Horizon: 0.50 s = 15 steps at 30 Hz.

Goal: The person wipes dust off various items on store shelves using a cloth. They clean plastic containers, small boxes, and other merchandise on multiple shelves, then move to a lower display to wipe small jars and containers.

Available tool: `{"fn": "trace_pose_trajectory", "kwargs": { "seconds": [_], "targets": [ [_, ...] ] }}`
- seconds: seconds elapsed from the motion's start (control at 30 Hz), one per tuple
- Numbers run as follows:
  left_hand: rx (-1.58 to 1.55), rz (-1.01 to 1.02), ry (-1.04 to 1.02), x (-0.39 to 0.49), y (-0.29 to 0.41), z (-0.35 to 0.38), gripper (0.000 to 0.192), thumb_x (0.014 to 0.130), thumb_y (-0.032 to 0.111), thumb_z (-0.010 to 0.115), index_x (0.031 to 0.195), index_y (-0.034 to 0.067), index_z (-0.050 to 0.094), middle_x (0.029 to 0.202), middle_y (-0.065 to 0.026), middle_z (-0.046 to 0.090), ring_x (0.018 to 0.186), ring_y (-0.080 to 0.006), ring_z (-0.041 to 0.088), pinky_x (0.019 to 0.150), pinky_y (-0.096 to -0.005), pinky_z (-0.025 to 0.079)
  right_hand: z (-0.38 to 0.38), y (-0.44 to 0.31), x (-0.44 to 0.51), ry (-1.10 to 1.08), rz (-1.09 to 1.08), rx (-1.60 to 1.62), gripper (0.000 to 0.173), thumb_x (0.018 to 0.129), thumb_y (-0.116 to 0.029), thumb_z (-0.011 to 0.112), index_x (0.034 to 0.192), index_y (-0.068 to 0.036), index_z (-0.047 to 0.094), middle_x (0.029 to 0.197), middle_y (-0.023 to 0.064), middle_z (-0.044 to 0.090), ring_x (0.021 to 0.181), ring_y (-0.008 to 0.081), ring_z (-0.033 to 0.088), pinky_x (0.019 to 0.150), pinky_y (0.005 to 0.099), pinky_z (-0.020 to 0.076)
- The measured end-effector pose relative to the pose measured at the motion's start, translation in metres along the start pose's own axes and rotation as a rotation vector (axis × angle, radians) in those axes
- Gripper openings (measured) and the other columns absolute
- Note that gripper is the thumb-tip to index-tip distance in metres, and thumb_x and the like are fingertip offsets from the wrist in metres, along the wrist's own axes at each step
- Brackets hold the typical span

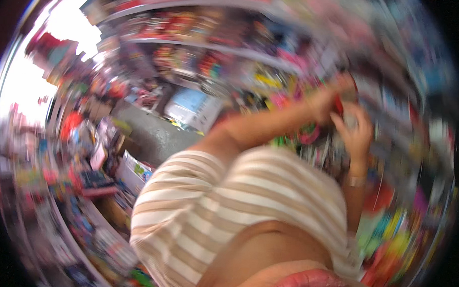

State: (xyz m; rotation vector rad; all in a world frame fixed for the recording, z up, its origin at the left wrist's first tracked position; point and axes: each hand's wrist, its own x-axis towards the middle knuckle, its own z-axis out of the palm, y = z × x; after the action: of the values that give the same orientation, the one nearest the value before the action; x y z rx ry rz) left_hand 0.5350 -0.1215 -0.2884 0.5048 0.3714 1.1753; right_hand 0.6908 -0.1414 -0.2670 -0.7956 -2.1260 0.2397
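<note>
Both hands are raised close together at the upper right of the head view, in front of stocked shop shelves. My left hand (329,97) reaches across from the left, its fingers curled around or beside a small red object (338,104). Blur hides what this object is and how it is held. Just below is my right hand (357,129), thumb and fingers spread in a curve towards the left hand; a band is on its wrist. Whether the right fingers touch the red object cannot be told.
Shelves with packaged goods (176,24) run across the top and right. A blue and white package (194,106) stands near the grey floor (154,131). More goods crowd the left, beside a white box (131,174). Bright-coloured items (389,240) are at the lower right.
</note>
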Motion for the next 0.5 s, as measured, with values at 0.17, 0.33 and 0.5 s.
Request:
{"fn": "trace_pose_trajectory", "kwargs": {
  "seconds": [0.17,0.33,0.5],
  "targets": [
    [-0.443,-0.262,-0.431,-0.002,-0.002,-0.026,0.085,0.083,0.078,0.032,0.132,0.01,0.048,0.126,-0.0183,0.056,0.115,-0.0391,0.053,0.095,-0.0578,0.042,-0.002,-0.024,0.012,0.364,0.111,0.546,0.013,0.087,-0.01,0.064,0.099,-0.007,0.067,0.099,0.0073,0.066,0.087,0.0168,0.062,0.078,0.0343,0.0506],
    [-0.274,-0.296,-0.189,-0.031,-0.02,-0.009,0.068,0.09,0.061,0.038,0.134,0.01,0.045,0.131,-0.0137,0.052,0.117,-0.0345,0.052,0.095,-0.0498,0.045,0.048,-0.014,0.016,0.151,-0.176,-0.129,0.02,0.08,-0.02,0.061,0.096,-0.01,0.067,0.106,0.0048,0.064,0.106,0.0269,0.058,0.093,0.0457,0.0394],
    [0.065,-0.333,-0.056,-0.061,-0.029,-0.017,0.071,0.091,0.069,0.032,0.138,0.017,0.039,0.13,-0.0103,0.053,0.112,-0.0292,0.058,0.085,-0.0496,0.054,0.042,0.014,0.002,0.064,0.369,0.229,0.022,0.092,-0.022,0.052,0.1,-0.004,0.061,0.097,0.0162,0.065,0.086,0.0371,0.062,0.076,0.0437,0.0492]
  ]
}}
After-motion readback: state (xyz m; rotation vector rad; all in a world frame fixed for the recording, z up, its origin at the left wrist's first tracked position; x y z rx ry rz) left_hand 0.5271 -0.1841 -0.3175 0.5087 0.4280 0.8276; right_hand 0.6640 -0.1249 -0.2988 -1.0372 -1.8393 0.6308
